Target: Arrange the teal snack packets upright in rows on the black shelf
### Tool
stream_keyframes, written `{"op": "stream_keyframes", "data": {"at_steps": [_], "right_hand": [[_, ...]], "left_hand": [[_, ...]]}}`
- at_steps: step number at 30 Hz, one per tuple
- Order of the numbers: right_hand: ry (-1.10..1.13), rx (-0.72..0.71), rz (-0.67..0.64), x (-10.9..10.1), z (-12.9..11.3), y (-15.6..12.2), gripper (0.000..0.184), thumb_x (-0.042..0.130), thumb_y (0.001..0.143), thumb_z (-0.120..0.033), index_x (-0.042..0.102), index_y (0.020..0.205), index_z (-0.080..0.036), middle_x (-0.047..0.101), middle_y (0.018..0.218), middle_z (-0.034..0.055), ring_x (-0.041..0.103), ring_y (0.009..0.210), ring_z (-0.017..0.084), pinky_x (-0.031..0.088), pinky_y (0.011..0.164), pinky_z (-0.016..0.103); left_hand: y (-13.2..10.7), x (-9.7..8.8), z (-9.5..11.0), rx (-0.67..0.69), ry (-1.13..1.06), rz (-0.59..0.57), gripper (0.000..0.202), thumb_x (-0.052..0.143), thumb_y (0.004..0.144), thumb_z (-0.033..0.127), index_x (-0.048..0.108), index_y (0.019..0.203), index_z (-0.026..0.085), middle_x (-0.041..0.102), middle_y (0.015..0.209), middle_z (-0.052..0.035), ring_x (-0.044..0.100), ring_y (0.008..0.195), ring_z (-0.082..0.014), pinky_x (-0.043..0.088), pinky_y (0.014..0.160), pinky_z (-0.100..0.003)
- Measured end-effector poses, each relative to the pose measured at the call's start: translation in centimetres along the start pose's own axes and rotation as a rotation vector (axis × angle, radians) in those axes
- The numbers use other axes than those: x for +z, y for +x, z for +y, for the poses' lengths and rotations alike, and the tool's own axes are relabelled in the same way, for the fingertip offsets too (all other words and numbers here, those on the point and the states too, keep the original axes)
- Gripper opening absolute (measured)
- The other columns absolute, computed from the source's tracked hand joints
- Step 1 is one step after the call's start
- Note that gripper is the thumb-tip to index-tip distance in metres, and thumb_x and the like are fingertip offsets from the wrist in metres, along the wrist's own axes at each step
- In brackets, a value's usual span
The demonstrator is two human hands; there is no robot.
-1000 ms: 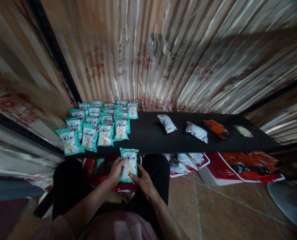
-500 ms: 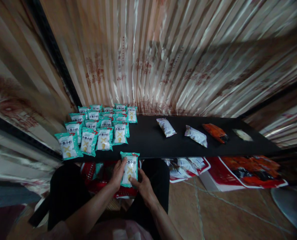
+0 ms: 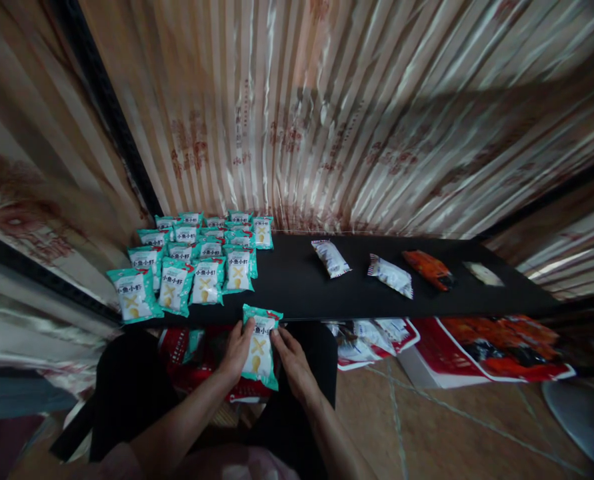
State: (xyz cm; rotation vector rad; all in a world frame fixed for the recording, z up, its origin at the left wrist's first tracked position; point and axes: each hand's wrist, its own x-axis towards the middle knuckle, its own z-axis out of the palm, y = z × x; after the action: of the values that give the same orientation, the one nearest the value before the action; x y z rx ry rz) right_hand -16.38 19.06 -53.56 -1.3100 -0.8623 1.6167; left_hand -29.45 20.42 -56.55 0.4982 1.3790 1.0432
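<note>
A teal-and-white snack bag (image 3: 260, 350) is held upright between my two hands, in front of the black shelf's near edge. My left hand (image 3: 237, 350) grips its left side, thumb on the front. On its right side, my right hand (image 3: 293, 357) presses with its fingers near the upper edge. Several matching snack bags (image 3: 207, 280) stand in rows on the left of the black shelf (image 3: 297, 287). Below the held bag, partly hidden by it and my arms, is a red basket (image 3: 177, 347) with a teal bag inside.
On the shelf's right lie two white packets (image 3: 331, 259), an orange packet (image 3: 429, 269) and a small pale packet (image 3: 483, 274). Beneath are a red basket of white packets (image 3: 367, 337) and a red basket of orange packets (image 3: 507, 343). A pleated curtain (image 3: 287, 120) hangs behind.
My right hand has moved up along the bag's right side, its thumb leaving the lower front. The bag has tilted slightly and sits a little lower. The shelf's packets stay put.
</note>
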Motion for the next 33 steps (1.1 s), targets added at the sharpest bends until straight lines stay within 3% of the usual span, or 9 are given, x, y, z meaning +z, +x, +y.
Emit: {"op": "stream_keyframes", "data": {"at_steps": [4,10,17,27,33], "right_hand": [[0.032,0.004,-0.004,0.0,0.0,0.7,0.052,0.063,0.07,-0.058,0.064,0.102,-0.017,0.07,0.094,0.0075,0.065,0.085,0.023,0.051,0.074,0.032],[-0.032,-0.022,0.064,-0.2,0.4,1.8,0.052,0.066,0.067,-0.058,0.064,0.096,-0.015,0.071,0.082,0.0057,0.064,0.071,0.021,0.051,0.068,0.031],[-0.124,-0.048,0.122,-0.9,-0.3,2.8,0.051,0.064,0.066,-0.059,0.065,0.091,-0.014,0.07,0.078,0.0051,0.063,0.07,0.02,0.049,0.065,0.029],[-0.158,-0.083,0.152,-2.0,-1.0,4.3,0.052,0.064,0.066,-0.06,0.065,0.089,-0.014,0.07,0.075,0.004,0.062,0.067,0.019,0.048,0.062,0.028],[-0.112,-0.09,0.09,-1.7,-2.2,4.6,0.055,0.061,0.069,-0.062,0.065,0.096,-0.014,0.071,0.084,0.0057,0.064,0.074,0.021,0.049,0.064,0.027]], "left_hand": [[0.1,0.1,0.2,-0.002,0.0,-0.016,0.056,0.067,0.062,0.059,0.064,0.098,0.017,0.072,0.084,-0.0098,0.066,0.085,-0.0258,0.047,0.074,-0.032],[0.4,0.3,0.7,0.031,0.041,0.048,0.056,0.069,0.061,0.057,0.063,0.098,0.015,0.069,0.1,-0.0136,0.06,0.103,-0.0281,0.044,0.083,-0.032],[0.0,0.8,1.7,0.099,0.092,-0.078,0.056,0.061,0.062,0.066,0.065,0.087,0.016,0.069,0.094,-0.0101,0.061,0.093,-0.0246,0.044,0.08,-0.029],[0.5,0.9,1.0,0.124,0.096,-0.146,0.048,0.071,0.061,0.05,0.064,0.092,0.014,0.069,0.096,-0.0116,0.063,0.089,-0.0252,0.047,0.075,-0.031],[0.9,1.6,2.0,0.157,0.034,-0.137,0.044,0.071,0.062,0.047,0.063,0.092,0.016,0.069,0.1,-0.012,0.062,0.097,-0.0268,0.048,0.079,-0.032]]}}
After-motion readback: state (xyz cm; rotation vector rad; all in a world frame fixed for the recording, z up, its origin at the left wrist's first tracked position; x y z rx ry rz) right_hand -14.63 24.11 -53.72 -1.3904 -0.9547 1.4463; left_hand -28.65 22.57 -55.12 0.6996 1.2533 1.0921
